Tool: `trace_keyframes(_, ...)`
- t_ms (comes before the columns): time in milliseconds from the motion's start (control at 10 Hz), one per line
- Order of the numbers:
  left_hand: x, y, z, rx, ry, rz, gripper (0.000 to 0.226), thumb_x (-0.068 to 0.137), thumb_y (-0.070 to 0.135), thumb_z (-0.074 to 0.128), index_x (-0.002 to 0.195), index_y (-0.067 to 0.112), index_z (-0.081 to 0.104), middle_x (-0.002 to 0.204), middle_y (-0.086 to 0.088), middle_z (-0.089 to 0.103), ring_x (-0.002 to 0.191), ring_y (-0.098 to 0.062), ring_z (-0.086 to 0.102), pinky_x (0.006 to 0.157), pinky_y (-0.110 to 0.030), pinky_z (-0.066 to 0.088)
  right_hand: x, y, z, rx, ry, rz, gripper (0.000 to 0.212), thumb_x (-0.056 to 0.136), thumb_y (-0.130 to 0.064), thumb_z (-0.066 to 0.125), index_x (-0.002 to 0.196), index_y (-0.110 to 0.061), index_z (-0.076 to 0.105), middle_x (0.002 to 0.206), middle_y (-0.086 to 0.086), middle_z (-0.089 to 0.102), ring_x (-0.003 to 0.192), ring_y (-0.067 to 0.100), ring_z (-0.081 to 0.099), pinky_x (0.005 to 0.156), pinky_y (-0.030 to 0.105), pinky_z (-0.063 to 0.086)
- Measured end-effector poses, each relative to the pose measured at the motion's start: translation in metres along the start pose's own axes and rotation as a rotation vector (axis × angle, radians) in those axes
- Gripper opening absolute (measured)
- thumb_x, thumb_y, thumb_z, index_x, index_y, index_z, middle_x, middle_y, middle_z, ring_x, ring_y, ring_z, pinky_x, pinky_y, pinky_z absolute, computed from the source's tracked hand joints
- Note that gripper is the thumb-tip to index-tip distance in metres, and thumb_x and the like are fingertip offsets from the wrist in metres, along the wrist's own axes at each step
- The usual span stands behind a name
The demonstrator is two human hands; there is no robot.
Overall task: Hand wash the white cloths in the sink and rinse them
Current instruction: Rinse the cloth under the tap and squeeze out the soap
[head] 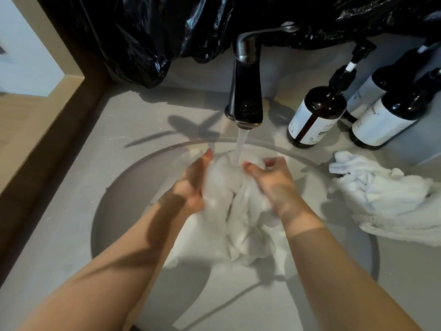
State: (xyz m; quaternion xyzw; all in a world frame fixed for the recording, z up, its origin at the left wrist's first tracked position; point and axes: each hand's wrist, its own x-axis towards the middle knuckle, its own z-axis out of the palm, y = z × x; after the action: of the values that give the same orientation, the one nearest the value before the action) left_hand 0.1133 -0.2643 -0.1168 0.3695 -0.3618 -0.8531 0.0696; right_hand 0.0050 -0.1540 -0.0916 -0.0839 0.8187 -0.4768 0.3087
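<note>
Center frame, our left hand (193, 185) and right hand (272, 185), fingers curled round the cloth (229, 211) under the stream (241, 144); held high, spray could wet the counter (119, 130).

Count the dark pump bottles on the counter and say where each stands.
3, all right of the faucet: the first bottle nearest it, the second bottle toward the right edge, the third bottle behind and between them, partly hidden. Others may sit off-frame.

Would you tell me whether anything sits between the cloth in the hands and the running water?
Nothing visible does: the stream from the tap falls straight onto the white cloth, which the left hand and right hand grip.
</note>
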Motion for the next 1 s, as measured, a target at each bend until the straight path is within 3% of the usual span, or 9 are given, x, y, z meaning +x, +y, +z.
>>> trace_keyframes(100,-0.003,0.011,0.004,-0.062,0.0,-0.029,0.057,0.086,0.047,0.054,0.126,0.005,0.057,0.124,-0.023,0.06,0.111,-0.036,0.061,0.096,-0.045,0.047,0.002,0.015,0.002,0.503,-0.123,0.255,0.022,0.084,-0.026,0.07,0.094,-0.008,0.062,0.088,0.012,0.068,0.082,0.027,0.065,0.084,0.041,0.054)
trace_keyframes(200,-0.006,0.007,-0.002,-0.131,-0.179,0.069,0.066,0.082,0.026,0.06,0.133,-0.011,0.041,0.135,-0.033,0.045,0.114,-0.04,0.055,0.089,-0.044,0.052,-0.008,0.024,-0.001,0.788,-0.473,0.251,0.042,0.083,-0.02,0.064,0.12,-0.003,0.061,0.109,0.016,0.068,0.099,0.029,0.066,0.089,0.039,0.052)
trace_keyframes(300,-0.003,-0.003,-0.006,-0.153,-0.258,0.072,0.076,0.079,0.023,0.07,0.137,-0.011,0.034,0.133,-0.034,0.042,0.11,-0.039,0.054,0.091,-0.047,0.051,-0.012,0.042,0.003,0.763,-0.477,0.119,0.05,0.079,-0.005,0.068,0.126,-0.006,0.055,0.12,0.022,0.062,0.109,0.038,0.06,0.093,0.049,0.049)
trace_keyframes(400,-0.004,-0.01,-0.001,-0.141,-0.143,0.06,0.039,0.091,0.031,0.054,0.115,0.001,0.06,0.104,-0.018,0.067,0.089,-0.028,0.066,0.079,-0.035,0.057,-0.008,0.052,0.013,0.496,-0.245,0.076,0.039,0.085,-0.027,0.068,0.122,-0.018,0.059,0.115,0.009,0.068,0.106,0.03,0.064,0.096,0.049,0.049)
trace_keyframes(500,-0.004,-0.009,0.003,-0.166,-0.087,0.079,0.04,0.099,0.031,0.037,0.096,0.01,0.071,0.09,-0.011,0.072,0.082,-0.023,0.07,0.067,-0.03,0.058,-0.005,0.049,0.018,0.517,-0.291,0.201,0.082,0.055,-0.071,0.073,0.125,-0.03,0.058,0.12,0.0,0.067,0.112,0.023,0.062,0.102,0.047,0.044)
trace_keyframes(600,0.003,-0.01,0.005,-0.093,0.031,0.123,0.031,0.101,0.032,0.038,0.107,0.012,0.06,0.097,-0.005,0.068,0.085,-0.016,0.067,0.072,-0.029,0.052,-0.001,0.036,0.014,0.561,-0.305,0.222,0.081,0.05,-0.058,0.077,0.115,-0.012,0.064,0.113,0.007,0.067,0.103,0.026,0.064,0.1,0.045,0.045)
trace_keyframes(800,0.0,-0.024,-0.005,-0.074,-0.008,0.074,0.057,0.102,0.034,0.033,0.063,0.028,0.074,0.055,0.013,0.067,0.05,-0.002,0.065,0.057,-0.028,0.052,-0.016,0.009,0.018,0.594,-0.355,-0.007,0.02,0.07,-0.019,0.072,0.085,-0.009,0.065,0.079,0.011,0.065,0.075,0.028,0.061,0.073,0.037,0.051)
trace_keyframes(900,-0.019,-0.012,0.015,-0.008,0.1,0.002,0.027,0.101,0.026,0.037,0.082,0.021,0.055,0.048,0.012,0.064,0.044,-0.003,0.062,0.061,-0.03,0.045,-0.004,0.009,0.021,0.468,-0.05,-0.065,0.022,0.077,-0.035,0.068,0.096,-0.027,0.063,0.101,0.005,0.067,0.092,0.023,0.064,0.091,0.045,0.052)
trace_keyframes(1000,-0.01,-0.01,0.02,-0.07,0.15,0.034,0.026,0.099,0.028,0.038,0.086,0.014,0.054,0.056,0.006,0.067,0.053,-0.005,0.065,0.064,-0.027,0.05,-0.008,0.009,0.021,0.472,-0.181,-0.078,0.042,0.078,-0.051,0.063,0.116,-0.036,0.055,0.124,-0.004,0.06,0.113,0.015,0.057,0.102,0.037,0.043)
